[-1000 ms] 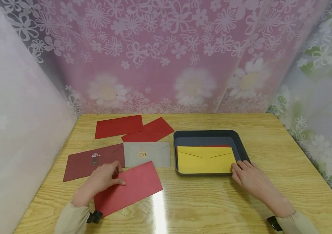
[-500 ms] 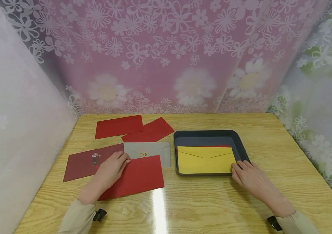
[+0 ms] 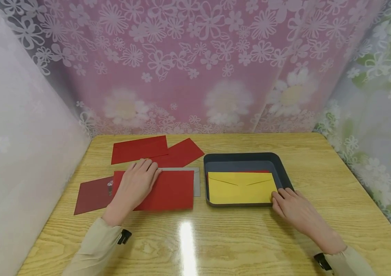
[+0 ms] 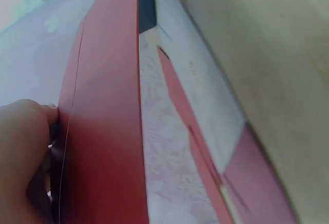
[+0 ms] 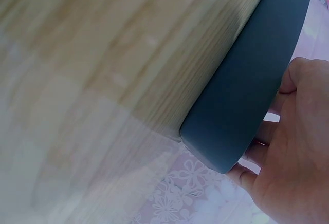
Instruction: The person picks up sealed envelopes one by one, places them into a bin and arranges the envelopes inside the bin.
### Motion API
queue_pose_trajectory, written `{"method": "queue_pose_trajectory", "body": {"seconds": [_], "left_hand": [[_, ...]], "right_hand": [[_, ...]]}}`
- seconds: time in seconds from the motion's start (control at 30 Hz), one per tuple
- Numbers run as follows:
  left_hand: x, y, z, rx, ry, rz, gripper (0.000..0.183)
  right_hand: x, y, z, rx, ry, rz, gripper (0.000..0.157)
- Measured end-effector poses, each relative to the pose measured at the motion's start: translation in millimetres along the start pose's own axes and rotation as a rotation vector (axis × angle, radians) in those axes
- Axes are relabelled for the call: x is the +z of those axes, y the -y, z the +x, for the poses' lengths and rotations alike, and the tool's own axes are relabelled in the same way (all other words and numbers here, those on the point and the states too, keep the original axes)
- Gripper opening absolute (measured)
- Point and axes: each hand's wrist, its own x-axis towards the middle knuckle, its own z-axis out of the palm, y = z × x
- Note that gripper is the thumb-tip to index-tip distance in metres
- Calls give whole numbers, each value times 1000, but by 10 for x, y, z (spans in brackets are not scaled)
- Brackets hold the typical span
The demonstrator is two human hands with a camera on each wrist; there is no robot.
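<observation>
My left hand (image 3: 136, 183) pinches a red envelope (image 3: 174, 189) by its upper edge. In the left wrist view the red envelope (image 4: 105, 106) stands clear of the table, with thumb and fingers at its edge. It overlaps a grey envelope (image 3: 197, 182) and a maroon envelope (image 3: 92, 195) lying beneath it in the head view. My right hand (image 3: 292, 209) grips the front right corner of a dark grey tray (image 3: 283, 168); the right wrist view shows the fingers at the rim of the tray (image 5: 241, 75). A yellow envelope (image 3: 241, 188) lies in the tray over a red one, mostly hidden.
Two more red envelopes, one flat at the back left (image 3: 140, 149) and one overlapping it (image 3: 185, 153), lie on the wooden table (image 3: 236, 241). A floral curtain (image 3: 188, 76) hangs behind the table, and pale cloth (image 3: 26, 153) bounds the left side.
The left hand has lifted the red envelope and moved it away from me and slightly right, levelling it over the grey and maroon envelopes. The right hand stays on the tray corner.
</observation>
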Motion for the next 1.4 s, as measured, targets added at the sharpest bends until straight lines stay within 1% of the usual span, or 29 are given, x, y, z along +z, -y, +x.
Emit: {"method": "queue_pose_trajectory", "body": {"seconds": [0.07, 0.2, 0.33, 0.47, 0.6, 0.7, 0.83, 1.0, 1.1, 1.13, 1.23, 1.3, 1.4], "left_hand": [[-11, -27, 97, 22, -33, 4, 20], [-30, -126, 310, 71, -77, 9, 22], [-47, -284, 555, 114, -110, 18, 22], [-60, -479, 833, 117, -134, -5, 21], [-22, -679, 1102, 106, -124, -27, 22], [55, -826, 1270, 100, -105, -49, 24], [199, -1013, 1444, 86, -76, -84, 26], [418, -1216, 1589, 87, -62, -96, 24], [564, -1328, 1626, 105, -60, -95, 24], [611, -1364, 1630, 109, -50, -104, 23], [742, -1465, 1614, 115, 1, -141, 23], [822, -1522, 1591, 114, 53, -167, 24], [941, -1588, 1542, 122, 123, -162, 25]], "right_hand": [[3, -7, 1, 0, 0, 0, 18], [6, -17, -4, 3, 9, 1, 18], [6, -21, -9, 7, 24, -6, 19], [4, -19, 3, 8, 19, -3, 19], [11, -20, 8, 2, 15, -1, 18], [22, -24, 4, -2, 19, -3, 19], [33, -24, -3, -9, 18, -3, 21], [23, -11, -4, -15, 1, -6, 21], [14, 0, -1, -23, -13, -7, 23], [17, 0, -4, -26, -15, -9, 24], [16, 0, -5, -27, -24, -8, 28], [10, 0, -6, -25, -28, -8, 28], [-9, 5, -4, -14, -15, -9, 25]]}}
